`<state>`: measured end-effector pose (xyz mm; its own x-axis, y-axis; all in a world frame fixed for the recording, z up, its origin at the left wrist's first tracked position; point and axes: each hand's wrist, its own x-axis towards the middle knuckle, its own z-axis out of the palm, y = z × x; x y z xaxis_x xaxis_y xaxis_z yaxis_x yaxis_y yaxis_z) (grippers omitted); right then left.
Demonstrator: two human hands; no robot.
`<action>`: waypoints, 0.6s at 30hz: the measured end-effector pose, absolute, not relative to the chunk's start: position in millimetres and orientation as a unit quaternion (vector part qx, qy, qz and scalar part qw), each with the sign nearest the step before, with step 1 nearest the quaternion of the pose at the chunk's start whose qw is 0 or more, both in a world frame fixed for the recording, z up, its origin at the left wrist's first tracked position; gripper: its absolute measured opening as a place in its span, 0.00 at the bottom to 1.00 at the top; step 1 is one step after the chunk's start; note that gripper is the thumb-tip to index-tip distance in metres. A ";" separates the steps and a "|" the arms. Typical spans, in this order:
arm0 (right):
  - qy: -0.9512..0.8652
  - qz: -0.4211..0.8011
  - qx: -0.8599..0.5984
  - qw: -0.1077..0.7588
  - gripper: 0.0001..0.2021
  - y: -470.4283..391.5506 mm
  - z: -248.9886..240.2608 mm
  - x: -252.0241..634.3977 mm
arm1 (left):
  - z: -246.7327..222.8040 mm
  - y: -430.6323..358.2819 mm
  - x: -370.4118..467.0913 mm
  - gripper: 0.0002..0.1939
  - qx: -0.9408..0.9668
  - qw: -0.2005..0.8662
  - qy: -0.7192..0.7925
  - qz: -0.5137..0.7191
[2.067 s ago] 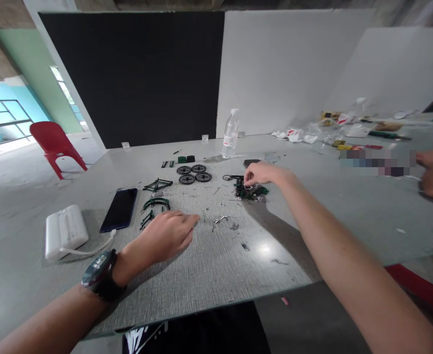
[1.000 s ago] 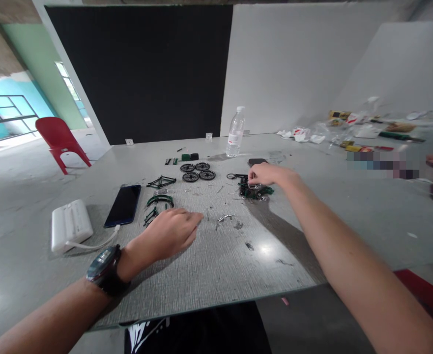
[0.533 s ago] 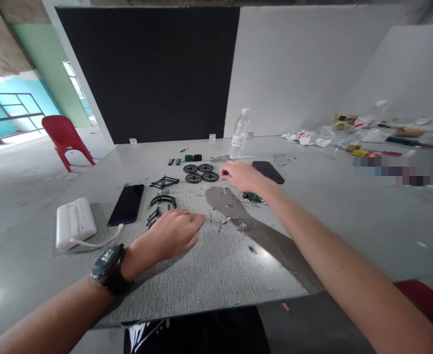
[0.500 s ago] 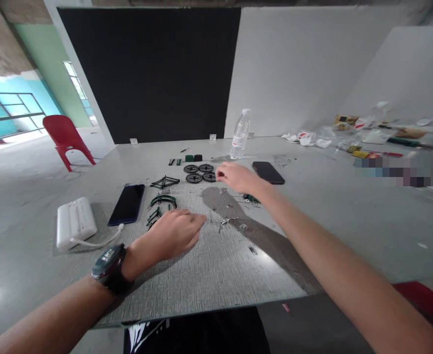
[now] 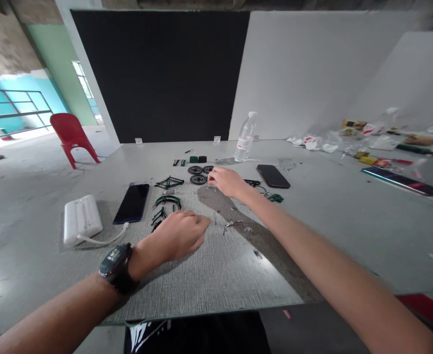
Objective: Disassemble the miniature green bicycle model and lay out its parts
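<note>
While the right hand (image 5: pixel 223 181) holds its fingertips together beside the spoked wheels (image 5: pixel 198 179), front-left of the water bottle (image 5: pixel 245 138), I cannot tell whether they clamp anything; the left hand (image 5: pixel 181 233), curled, grip contents hidden, lies farther front-left of the bottle.

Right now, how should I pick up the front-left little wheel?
Probably pinch the front-left wheel by its near rim, coming from your side: it lies flat and looks thin, another wheel sits behind it, and the right hand is close on its right.
</note>
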<state>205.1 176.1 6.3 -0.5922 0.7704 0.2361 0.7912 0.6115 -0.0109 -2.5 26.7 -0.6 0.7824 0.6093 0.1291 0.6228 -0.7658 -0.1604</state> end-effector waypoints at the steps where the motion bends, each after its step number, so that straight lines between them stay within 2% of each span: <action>1: -0.891 -0.042 -0.437 0.117 0.12 175.1 11.1 208.2 | -1.0 27.1 -2.6 0.10 -0.939 0.098 -0.328 -0.035; 5: -0.880 -0.021 -0.457 0.129 0.14 172.4 33.8 238.9 | -1.4 27.3 -3.5 0.11 -0.940 0.094 -0.325 -0.042; 9: -0.829 -0.008 -0.552 0.090 0.11 174.5 43.0 288.0 | 0.0 26.4 -4.0 0.11 -0.941 0.085 -0.323 -0.044; 14: -0.804 0.039 -0.592 0.050 0.08 174.0 41.0 319.7 | 1.1 25.3 -4.0 0.12 -0.937 0.076 -0.337 -0.044; 18: -0.797 0.082 -0.598 0.013 0.13 171.9 42.4 318.7 | 0.2 25.6 -4.8 0.14 -0.941 0.071 -0.328 -0.046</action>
<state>318.7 171.9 42.4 -0.2852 0.9553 -0.0779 0.9510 0.2720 -0.1468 -4.8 25.6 0.2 0.7812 0.6100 0.1331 0.6231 -0.7752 -0.1043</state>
